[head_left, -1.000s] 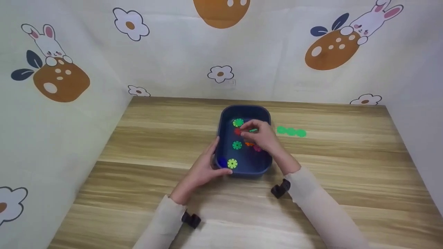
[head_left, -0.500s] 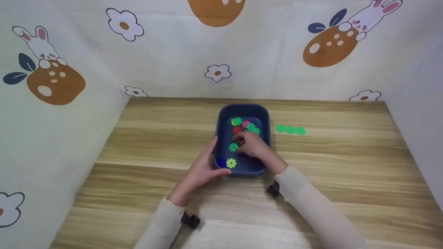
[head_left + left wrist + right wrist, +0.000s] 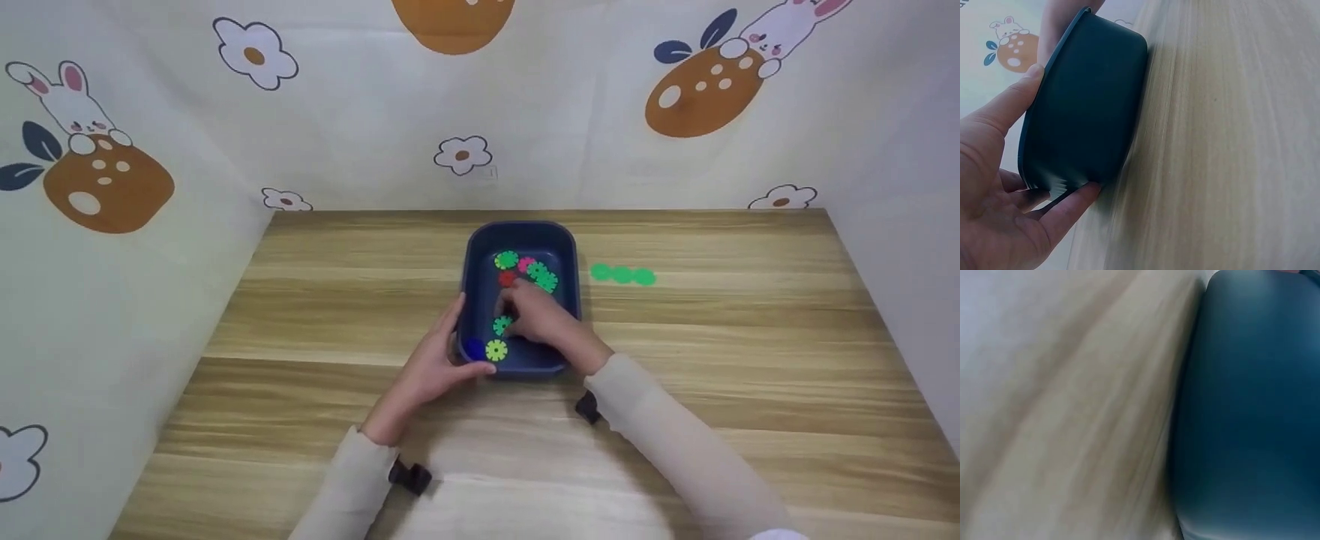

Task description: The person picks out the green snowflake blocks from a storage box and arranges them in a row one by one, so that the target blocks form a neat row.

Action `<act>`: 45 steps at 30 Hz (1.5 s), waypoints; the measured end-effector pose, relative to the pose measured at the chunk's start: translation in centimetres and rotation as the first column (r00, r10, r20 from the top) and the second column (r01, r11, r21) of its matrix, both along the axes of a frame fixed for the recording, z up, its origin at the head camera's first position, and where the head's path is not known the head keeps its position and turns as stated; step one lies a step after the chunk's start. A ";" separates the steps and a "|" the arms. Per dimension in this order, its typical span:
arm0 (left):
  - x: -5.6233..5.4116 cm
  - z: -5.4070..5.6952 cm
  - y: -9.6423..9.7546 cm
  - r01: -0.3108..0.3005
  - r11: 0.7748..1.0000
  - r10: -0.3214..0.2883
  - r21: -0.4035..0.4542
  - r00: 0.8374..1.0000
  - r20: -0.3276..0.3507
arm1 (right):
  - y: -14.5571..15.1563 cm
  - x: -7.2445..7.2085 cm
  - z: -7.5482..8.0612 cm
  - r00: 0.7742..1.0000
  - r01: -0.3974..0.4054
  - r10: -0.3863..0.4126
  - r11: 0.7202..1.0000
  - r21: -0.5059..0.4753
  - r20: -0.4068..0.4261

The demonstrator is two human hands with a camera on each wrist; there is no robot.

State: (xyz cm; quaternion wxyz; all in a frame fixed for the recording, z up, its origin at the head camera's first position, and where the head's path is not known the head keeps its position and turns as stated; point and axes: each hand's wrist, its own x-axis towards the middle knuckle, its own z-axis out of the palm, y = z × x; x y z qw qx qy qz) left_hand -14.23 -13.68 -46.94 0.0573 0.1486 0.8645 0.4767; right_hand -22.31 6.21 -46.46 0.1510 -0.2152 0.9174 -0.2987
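A dark blue tub (image 3: 520, 367) stands on the table with several notched plastic discs in it. My left hand (image 3: 429, 369) holds its near left corner. In the left wrist view, the thumb (image 3: 1023, 93) lies at the rim and fingers press the outer wall. My right hand (image 3: 536, 311) reaches inside, fingers bent down, pinching a green interlocking disc (image 3: 502, 325); the fingertips are partly hidden. Near the left hand lie a yellow disc (image 3: 496, 350) and a dark blue one (image 3: 475, 349). The right wrist view shows only the tub's outer wall (image 3: 1247, 410) and the table.
Farther back in the tub are a red disc (image 3: 508, 278), a pink disc (image 3: 526, 264) and several green discs (image 3: 542, 276). Three green discs (image 3: 623, 275) lie in a row on the wooden table (image 3: 697, 337), right of the tub. A printed curtain (image 3: 360, 112) closes off the back.
My right hand has moved down and toward me inside the tub, uncovering the pink and green discs. The green disc at its fingers has shifted toward the yellow one. The left hand keeps its hold.
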 end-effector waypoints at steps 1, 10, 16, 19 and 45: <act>0.0 0.0 0.0 0.000 1.000 0.000 0.000 1.000 -0.003 | 0.0 0.0 0.0 1.000 -0.002 0.002 1.000 -0.011 -0.001; 0.2 -0.1 -0.3 -0.031 1.000 0.031 0.001 0.998 0.054 | 0.0 0.1 0.3 0.999 0.023 -0.019 0.989 -0.144 0.030; 0.3 -0.1 -0.3 -0.036 0.999 0.037 -0.013 0.998 0.049 | 0.0 0.1 0.4 0.997 0.066 -0.055 0.979 -0.190 0.062; 0.3 -0.1 -0.3 -0.037 0.999 0.038 -0.015 0.998 0.043 | 0.0 0.0 0.5 0.994 0.094 -0.079 0.965 -0.244 0.071; 0.1 -0.2 0.1 -0.025 1.000 0.025 -0.002 0.999 0.043 | 1.7 -0.1 2.4 0.976 0.211 -0.216 0.866 -0.453 0.040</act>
